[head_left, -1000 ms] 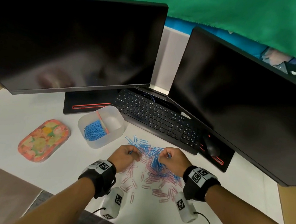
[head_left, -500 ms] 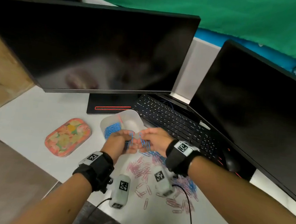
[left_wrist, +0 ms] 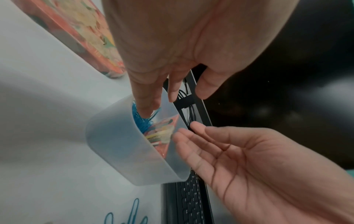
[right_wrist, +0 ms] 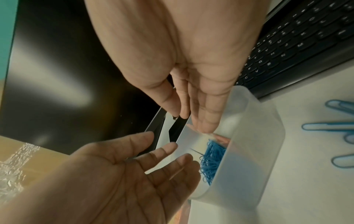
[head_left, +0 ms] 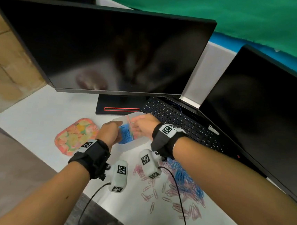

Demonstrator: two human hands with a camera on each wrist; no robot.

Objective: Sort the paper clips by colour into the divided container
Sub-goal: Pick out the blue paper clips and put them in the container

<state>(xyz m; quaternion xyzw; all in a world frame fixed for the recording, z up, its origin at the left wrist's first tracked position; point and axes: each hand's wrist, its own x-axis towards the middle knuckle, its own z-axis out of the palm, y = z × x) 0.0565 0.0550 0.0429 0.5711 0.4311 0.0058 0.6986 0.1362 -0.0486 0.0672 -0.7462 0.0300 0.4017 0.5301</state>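
Note:
A translucent white divided container [head_left: 122,147] stands in front of the left monitor. Blue paper clips [head_left: 126,134] fill its left compartment, beside a patterned divider [left_wrist: 162,133]. My left hand [head_left: 110,130] hangs over the blue side with straight fingers dipping in among the clips [left_wrist: 141,121]. My right hand [head_left: 141,125] is open over the right half, its fingers pointing down to the container's rim [right_wrist: 249,136]. Neither hand holds a clip. A loose pile of pink and blue clips [head_left: 176,187] lies on the table under my right forearm.
A floral lid [head_left: 76,136] lies left of the container. A black keyboard [head_left: 179,119] sits behind it on the right. Two dark monitors [head_left: 104,50] [head_left: 261,114] close off the back. The left monitor's foot [head_left: 119,107] stands just behind the container. The table's edge runs near my left forearm.
Both hands left the clip pile, rose with blue clips pinched, and moved left over the container. Their fingers have now straightened and hold nothing.

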